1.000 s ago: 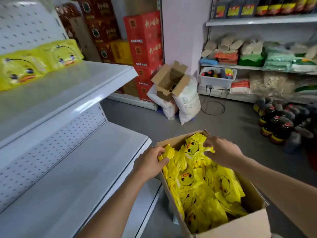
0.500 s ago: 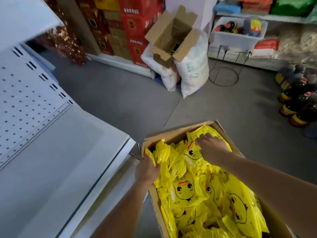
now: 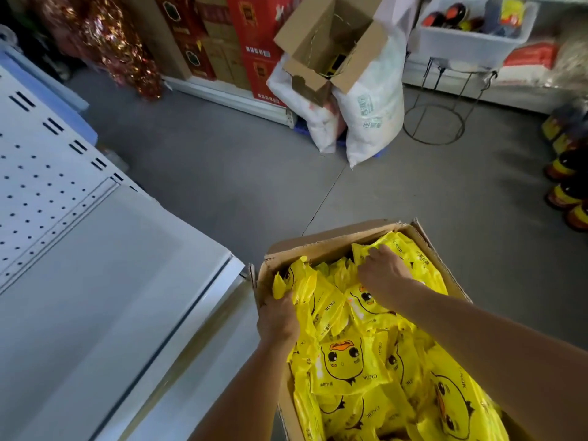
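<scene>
An open cardboard box [image 3: 321, 246] stands on the floor at the lower right, full of several yellow packets [image 3: 346, 361] printed with a cartoon duck face. My left hand [image 3: 278, 315] is at the box's left wall, its fingers curled round the upright packets there. My right hand [image 3: 383, 272] reaches into the far end of the box and grips a yellow packet [image 3: 413, 256] near the back wall. Both forearms come in from the bottom edge.
A white metal shelf [image 3: 105, 281] with a perforated back panel fills the left. Across the grey floor stand white sacks [image 3: 372, 103] with an open carton on top, red cartons [image 3: 257, 43], a wire stand [image 3: 434, 122] and dark bottles [image 3: 566, 186] at the right.
The camera has tilted further down toward the box. Both hands have sunk deeper among the packets; my right hand has slid toward the box's far end.
</scene>
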A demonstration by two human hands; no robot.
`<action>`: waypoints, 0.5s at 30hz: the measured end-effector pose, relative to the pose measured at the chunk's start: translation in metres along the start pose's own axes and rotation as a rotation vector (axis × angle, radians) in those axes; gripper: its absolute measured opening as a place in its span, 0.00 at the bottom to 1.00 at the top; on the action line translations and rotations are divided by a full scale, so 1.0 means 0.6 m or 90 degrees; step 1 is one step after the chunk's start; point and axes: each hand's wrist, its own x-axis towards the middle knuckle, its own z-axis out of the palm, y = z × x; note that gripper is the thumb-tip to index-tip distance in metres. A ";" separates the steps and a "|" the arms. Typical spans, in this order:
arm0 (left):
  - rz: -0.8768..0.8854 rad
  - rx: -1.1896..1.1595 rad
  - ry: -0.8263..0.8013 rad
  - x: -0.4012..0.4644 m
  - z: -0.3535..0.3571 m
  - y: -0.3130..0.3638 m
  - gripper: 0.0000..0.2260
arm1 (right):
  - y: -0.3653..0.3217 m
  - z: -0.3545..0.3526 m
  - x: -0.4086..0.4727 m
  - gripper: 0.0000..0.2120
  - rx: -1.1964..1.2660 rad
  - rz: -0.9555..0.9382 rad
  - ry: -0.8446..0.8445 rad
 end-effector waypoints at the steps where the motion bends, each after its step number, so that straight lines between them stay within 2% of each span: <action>1: -0.005 -0.020 -0.026 -0.008 -0.005 -0.004 0.21 | 0.001 0.002 -0.010 0.14 0.039 0.010 -0.039; 3: -0.014 -0.077 -0.050 -0.030 -0.015 -0.013 0.17 | 0.010 0.010 -0.040 0.12 0.168 0.062 -0.109; 5: -0.028 -0.134 -0.038 -0.064 -0.026 -0.018 0.16 | 0.027 0.019 -0.078 0.10 0.347 0.135 -0.136; 8: -0.015 -0.195 0.046 -0.128 -0.042 -0.007 0.13 | 0.052 0.028 -0.135 0.13 0.712 0.244 -0.144; 9: -0.009 -0.226 0.079 -0.151 -0.046 0.001 0.11 | 0.056 0.020 -0.152 0.17 0.871 0.276 -0.143; 11: -0.008 -0.332 0.120 -0.201 -0.056 0.020 0.09 | 0.053 -0.011 -0.189 0.34 1.173 0.284 -0.139; 12: -0.016 -0.398 0.127 -0.227 -0.064 0.032 0.14 | 0.047 -0.027 -0.204 0.38 1.278 0.272 -0.125; 13: -0.018 -0.467 0.133 -0.255 -0.071 0.044 0.21 | 0.040 -0.051 -0.221 0.37 1.360 0.248 -0.100; 15: -0.001 -0.591 0.160 -0.310 -0.084 0.067 0.32 | 0.020 -0.106 -0.260 0.23 1.461 0.172 -0.048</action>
